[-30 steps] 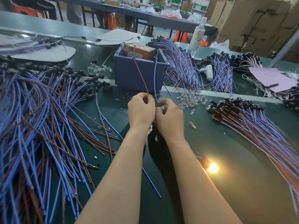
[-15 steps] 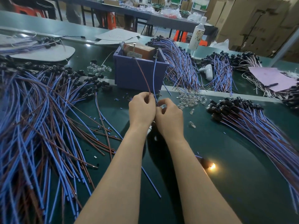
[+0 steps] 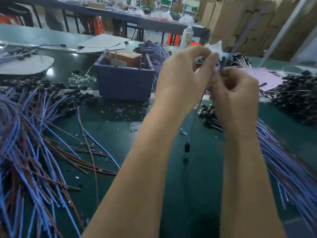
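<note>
Green desk [image 3: 197, 194], wire bundles [image 3: 34, 143] heaped at both side edges: left hand [image 3: 181, 79] and right hand [image 3: 235, 95], raised over the bare middle, pinch one wire [image 3: 193, 121] in curled fingers, its black plug [image 3: 187, 148] dangling between the forearms.

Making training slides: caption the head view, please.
Left hand and right hand pinch a blue wire above the bench, black connector dangling.

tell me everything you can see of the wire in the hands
The wire is thin and flexible, looks blue-sheathed, and is blurred by motion. It is raised above the green table, running from a streak at the upper right down between both hands. The right hand pinches it and the left hand grips it right beside that. Below them it hangs free, ending in a small black cap.
</note>
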The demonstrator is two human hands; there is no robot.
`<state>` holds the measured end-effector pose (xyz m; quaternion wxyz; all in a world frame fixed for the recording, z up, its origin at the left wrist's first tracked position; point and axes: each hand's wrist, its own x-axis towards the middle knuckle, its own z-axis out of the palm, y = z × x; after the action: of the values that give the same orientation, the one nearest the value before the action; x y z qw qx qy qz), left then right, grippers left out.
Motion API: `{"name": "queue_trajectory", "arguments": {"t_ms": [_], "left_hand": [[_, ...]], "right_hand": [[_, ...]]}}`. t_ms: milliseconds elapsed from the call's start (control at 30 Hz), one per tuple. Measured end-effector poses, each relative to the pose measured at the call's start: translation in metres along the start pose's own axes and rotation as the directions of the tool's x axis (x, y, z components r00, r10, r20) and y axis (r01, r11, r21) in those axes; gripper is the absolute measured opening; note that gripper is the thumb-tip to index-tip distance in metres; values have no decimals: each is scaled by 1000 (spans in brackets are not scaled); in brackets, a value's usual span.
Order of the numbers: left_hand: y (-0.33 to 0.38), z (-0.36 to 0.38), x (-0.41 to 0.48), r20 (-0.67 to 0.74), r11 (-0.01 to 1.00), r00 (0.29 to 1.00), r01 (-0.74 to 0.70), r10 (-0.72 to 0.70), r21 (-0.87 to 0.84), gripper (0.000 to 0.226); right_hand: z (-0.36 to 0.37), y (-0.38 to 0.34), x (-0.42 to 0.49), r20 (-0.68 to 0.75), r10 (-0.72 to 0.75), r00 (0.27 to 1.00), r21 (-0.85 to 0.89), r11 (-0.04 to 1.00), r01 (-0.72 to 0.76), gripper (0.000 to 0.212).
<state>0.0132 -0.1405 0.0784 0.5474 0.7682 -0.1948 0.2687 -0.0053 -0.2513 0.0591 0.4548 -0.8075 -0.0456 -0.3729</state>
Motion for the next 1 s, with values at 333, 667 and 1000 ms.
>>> {"name": "queue_trajectory", "arguments": {"t_ms": [333, 667, 1000], "left_hand": [[18, 136, -10, 262, 929, 930, 313, -258, -196, 19], [-20, 219, -36, 497, 938, 796, 298, -346, 175, 35], [-39, 175, -31, 267, 888, 864, 457, -428, -56, 19]], "right_hand": [[-75, 49, -3, -129, 689, 713, 804, 494, -331, 41], [-82, 140, -30, 120, 911, 395, 967, -18, -253, 36], [-52, 113, -33, 189, 841, 507, 798, 170, -578, 24]]}}
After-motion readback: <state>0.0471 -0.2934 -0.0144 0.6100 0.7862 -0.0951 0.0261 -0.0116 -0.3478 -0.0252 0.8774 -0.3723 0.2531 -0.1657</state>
